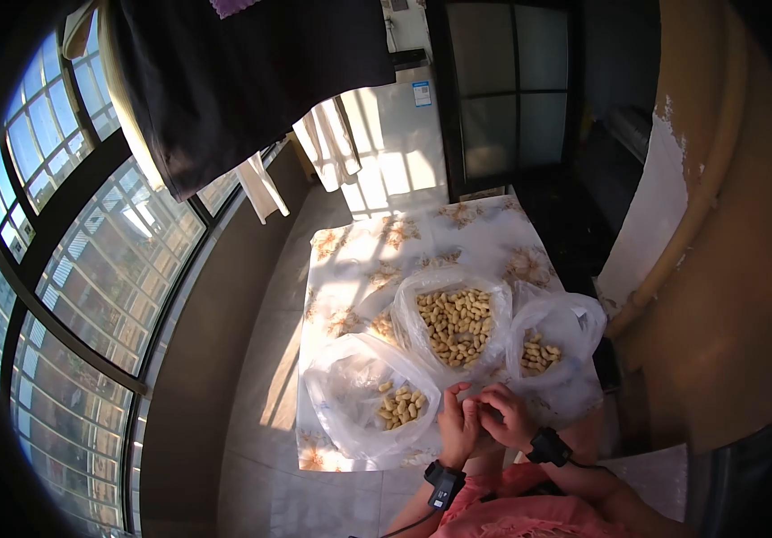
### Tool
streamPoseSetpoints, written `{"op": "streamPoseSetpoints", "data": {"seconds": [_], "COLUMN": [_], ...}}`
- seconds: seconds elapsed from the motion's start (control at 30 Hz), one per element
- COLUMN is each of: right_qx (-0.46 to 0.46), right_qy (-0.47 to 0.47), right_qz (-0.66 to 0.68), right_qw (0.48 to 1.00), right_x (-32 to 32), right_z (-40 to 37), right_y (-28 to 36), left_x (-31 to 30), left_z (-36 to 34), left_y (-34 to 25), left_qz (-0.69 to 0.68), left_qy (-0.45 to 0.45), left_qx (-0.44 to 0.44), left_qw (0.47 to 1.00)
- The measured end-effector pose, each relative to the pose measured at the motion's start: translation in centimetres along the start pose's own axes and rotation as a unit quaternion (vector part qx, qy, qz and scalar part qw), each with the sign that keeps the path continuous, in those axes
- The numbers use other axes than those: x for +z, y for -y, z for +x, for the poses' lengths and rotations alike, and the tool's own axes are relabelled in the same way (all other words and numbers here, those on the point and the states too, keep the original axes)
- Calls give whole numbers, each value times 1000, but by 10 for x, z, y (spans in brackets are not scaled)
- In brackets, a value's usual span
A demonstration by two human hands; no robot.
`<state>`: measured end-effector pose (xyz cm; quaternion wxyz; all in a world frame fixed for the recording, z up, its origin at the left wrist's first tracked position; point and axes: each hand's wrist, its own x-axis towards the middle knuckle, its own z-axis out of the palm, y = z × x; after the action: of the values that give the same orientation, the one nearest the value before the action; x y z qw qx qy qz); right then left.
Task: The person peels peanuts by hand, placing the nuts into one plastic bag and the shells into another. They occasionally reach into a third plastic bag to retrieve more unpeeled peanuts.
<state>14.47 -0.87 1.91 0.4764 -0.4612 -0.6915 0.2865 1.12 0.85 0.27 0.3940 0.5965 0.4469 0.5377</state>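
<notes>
My left hand [457, 423] and my right hand [508, 418] meet at the table's near edge, fingertips pressed together. Both are closed; whatever is between the fingers is too small to make out. Just beyond them an open clear plastic bag [410, 316] holds a large heap of unshelled peanuts [456, 325]. To the left, a second plastic bag [336, 394] contains a smaller pile of peanuts [401, 406]. On the right a third plastic bag [583, 316] has a small pile of peanuts [540, 355] in it. Each wrist wears a black strapped device.
The bags stand on a table with a flowered cloth [350, 260]. Dark clothing [251, 81] hangs above at the upper left. Barred windows [117, 260] line the left side, and a pale refrigerator [395, 143] stands behind the table. A brown wall [745, 296] is on the right.
</notes>
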Motion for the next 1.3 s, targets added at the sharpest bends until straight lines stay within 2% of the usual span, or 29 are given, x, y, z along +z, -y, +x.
{"op": "streamPoseSetpoints", "data": {"seconds": [0.23,0.43,0.53,0.6,0.7,0.83,1.0,1.3], "right_qx": [-40,-14,-7,66,93,94,145,166], "right_qy": [30,-1,-24,-47,-90,-88,-97,-111], "right_qz": [2,62,80,146,199,214,267,340], "right_qw": [999,998,996,986,971,968,948,919], "right_x": [-2,0,3,5,8,8,6,3], "right_z": [1,0,-4,-9,-10,-10,-10,-9], "right_y": [-4,-9,-20,-27,-27,-26,-26,-27], "left_x": [0,0,-2,-2,1,1,2,3], "left_z": [1,2,1,0,0,-2,-3,-1], "left_y": [3,4,1,4,0,5,4,-2], "left_qz": [-16,-12,9,44,54,50,5,40], "left_qy": [4,-1,21,24,9,22,18,38], "left_qx": [-27,6,-28,-34,-3,-25,-14,-3], "left_qw": [1000,1000,999,998,999,998,1000,998]}}
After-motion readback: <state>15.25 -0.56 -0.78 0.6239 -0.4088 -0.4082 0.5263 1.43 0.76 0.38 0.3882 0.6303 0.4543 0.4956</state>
